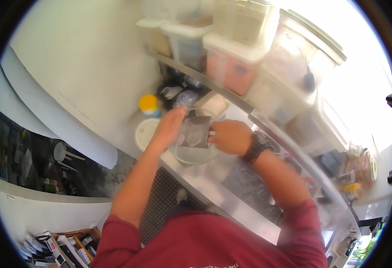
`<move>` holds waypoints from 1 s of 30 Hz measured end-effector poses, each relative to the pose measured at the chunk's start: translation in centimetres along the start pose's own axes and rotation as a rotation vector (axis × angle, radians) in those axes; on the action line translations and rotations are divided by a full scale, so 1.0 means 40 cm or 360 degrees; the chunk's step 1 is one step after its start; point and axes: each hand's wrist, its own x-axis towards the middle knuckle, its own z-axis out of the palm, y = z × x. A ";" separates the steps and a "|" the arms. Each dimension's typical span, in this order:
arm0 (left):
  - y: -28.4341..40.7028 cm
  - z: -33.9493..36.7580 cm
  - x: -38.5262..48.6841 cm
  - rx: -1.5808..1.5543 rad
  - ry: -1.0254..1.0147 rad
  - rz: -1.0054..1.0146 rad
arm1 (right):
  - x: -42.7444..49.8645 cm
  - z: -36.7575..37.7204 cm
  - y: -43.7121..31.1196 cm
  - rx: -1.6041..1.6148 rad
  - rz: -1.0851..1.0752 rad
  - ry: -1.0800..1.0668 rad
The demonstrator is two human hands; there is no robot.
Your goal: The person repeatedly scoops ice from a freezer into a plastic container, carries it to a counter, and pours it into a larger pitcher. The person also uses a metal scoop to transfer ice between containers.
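My right hand [229, 137] is closed around the handle of a metal scoop [204, 132], which holds clear ice pieces [193, 133]. Just left of the scoop, my left hand [169, 129] touches or nearly touches its side; whether it grips anything is hard to tell. Below both hands is a large clear round container [196, 157] with its rim around the scoop. A white round lid [146, 134] lies beside my left wrist, and behind it stands a tub with a yellow cap [148, 102].
A shelf edge [216, 85] runs diagonally above the counter [212, 191], holding lidded plastic bins [231, 67]. Dark bags [172, 88] lie under the shelf. Right of the container, a recessed bin of ice [249, 184] sits in the counter. A perforated black mat [159, 197] covers the floor.
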 end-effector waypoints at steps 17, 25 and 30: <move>-0.007 0.007 -0.013 0.0633 0.0101 0.0142 | -0.436 -0.010 0.092 0.0285 0.0342 0.0562; 0.014 0.015 -0.011 0.0566 0.0040 0.0053 | -0.868 0.567 0.409 0.0394 0.1275 -0.0139; 0.003 0.000 -0.015 0.0498 0.0077 -0.0041 | -0.859 0.784 0.463 0.0421 0.1500 -0.0252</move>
